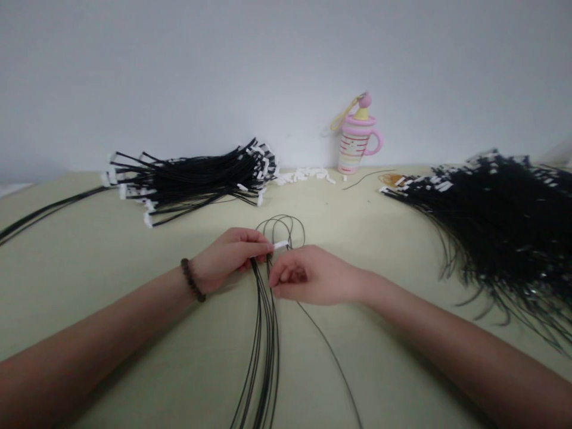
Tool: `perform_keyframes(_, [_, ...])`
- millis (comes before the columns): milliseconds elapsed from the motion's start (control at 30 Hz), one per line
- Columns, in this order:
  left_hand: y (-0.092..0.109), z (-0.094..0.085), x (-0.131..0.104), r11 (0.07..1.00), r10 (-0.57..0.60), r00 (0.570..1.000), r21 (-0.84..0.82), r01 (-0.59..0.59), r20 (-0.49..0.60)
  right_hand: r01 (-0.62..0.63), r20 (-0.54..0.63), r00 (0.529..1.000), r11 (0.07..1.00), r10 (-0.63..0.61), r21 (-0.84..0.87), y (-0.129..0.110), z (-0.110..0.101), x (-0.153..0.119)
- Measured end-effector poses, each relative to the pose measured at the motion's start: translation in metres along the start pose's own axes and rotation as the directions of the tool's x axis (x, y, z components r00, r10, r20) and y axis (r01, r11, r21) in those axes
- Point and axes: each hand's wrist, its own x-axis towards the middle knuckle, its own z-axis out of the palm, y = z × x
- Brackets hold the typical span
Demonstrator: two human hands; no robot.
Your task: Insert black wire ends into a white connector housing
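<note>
Thin wires (270,345), pinched near their gathered end

The left hand (227,256) is nearly closed, pinching the wires between thumb and fingers beside a white strip (281,244). The right hand (310,277) curls just to their right, half closed; blur hides whether it grips a strand. The wires loop above the hands and trail down mid-table (379,208). They look light, springy and apt to tangle; the gathered part by the strip seems the best hold. Beyond are the left pile (201,173), white bits (306,173), a cup (353,146) and the right pile (513,220).
</note>
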Motion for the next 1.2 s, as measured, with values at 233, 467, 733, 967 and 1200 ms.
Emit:
perform_keyframes(233, [-0.001,-0.001,0.001,1.0,-0.004,1.0,-0.004,0.004,0.007,0.28,-0.459,0.888,0.743,0.041,0.608,0.008,-0.069,-0.01])
perform_keyframes(467, [0.001,-0.002,0.001,1.0,-0.005,1.0,0.001,0.005,0.013,0.448,-0.787,0.551,0.697,0.277,0.559,0.024,-0.128,-0.025])
perform_keyframes(733, [-0.001,-0.002,0.003,0.997,-0.059,0.998,-0.044,0.058,-0.028,-0.035,-0.732,0.661,0.981,0.166,0.191,0.029,-0.068,-0.002])
perform_keyframes(967, [0.005,0.0,0.003,0.986,-0.111,0.988,-0.134,0.096,-0.109,-0.127,-0.421,0.907,0.965,0.018,-0.231,0.018,-0.001,0.003])
perform_keyframes(1200, [0.002,-0.002,0.003,0.98,-0.109,0.99,-0.174,0.092,-0.09,-0.187,-0.486,0.874,0.936,0.02,-0.299,0.025,0.002,0.003])
